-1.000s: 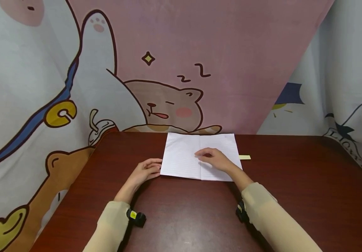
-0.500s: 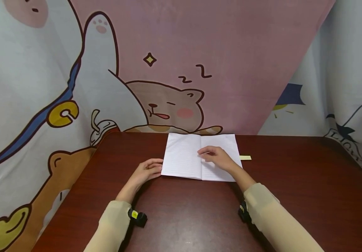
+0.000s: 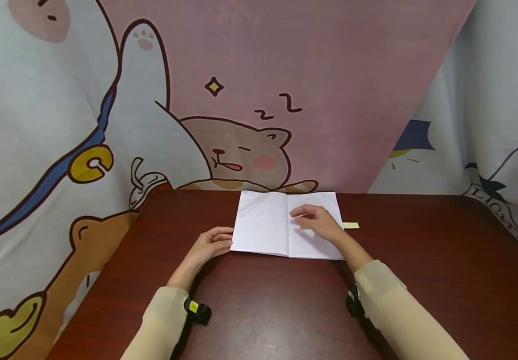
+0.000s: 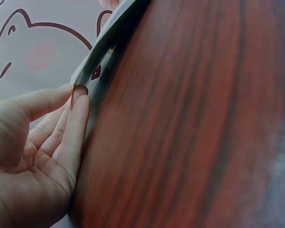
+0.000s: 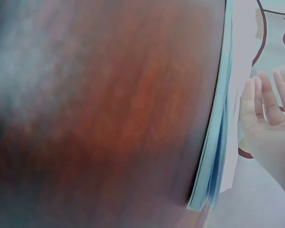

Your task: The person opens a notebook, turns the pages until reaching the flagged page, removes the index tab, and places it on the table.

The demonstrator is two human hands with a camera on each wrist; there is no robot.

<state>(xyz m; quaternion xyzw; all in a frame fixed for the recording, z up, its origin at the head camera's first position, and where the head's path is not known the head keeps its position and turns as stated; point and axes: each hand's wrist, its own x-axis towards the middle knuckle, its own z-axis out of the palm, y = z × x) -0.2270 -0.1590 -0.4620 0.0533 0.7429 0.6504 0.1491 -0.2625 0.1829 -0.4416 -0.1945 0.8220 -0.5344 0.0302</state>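
An open notebook (image 3: 261,225) with white lined pages lies on the table, its fold running down the middle. At its left edge my left hand (image 3: 206,245) pinches the notebook; in the left wrist view the thumb (image 4: 50,100) lies on top and a fingertip sits under the raised edge. Over the right page is my right hand (image 3: 319,222), its fingers loosely bent and holding nothing. From the right side, that hand (image 5: 270,118) shows relaxed, spread fingers above the page, beside the thick stack of page edges (image 5: 216,133).
A pale yellow strip (image 3: 351,225) sticks out from the notebook's right side. The dark red-brown wooden table (image 3: 430,270) ends at a cartoon-printed curtain (image 3: 340,100) behind the notebook. Black cameras (image 3: 199,312) are strapped at both wrists.
My right hand has slid rightward, from near the centre fold to over the right page. My left hand has kept its place at the left edge, and the notebook lies as before.
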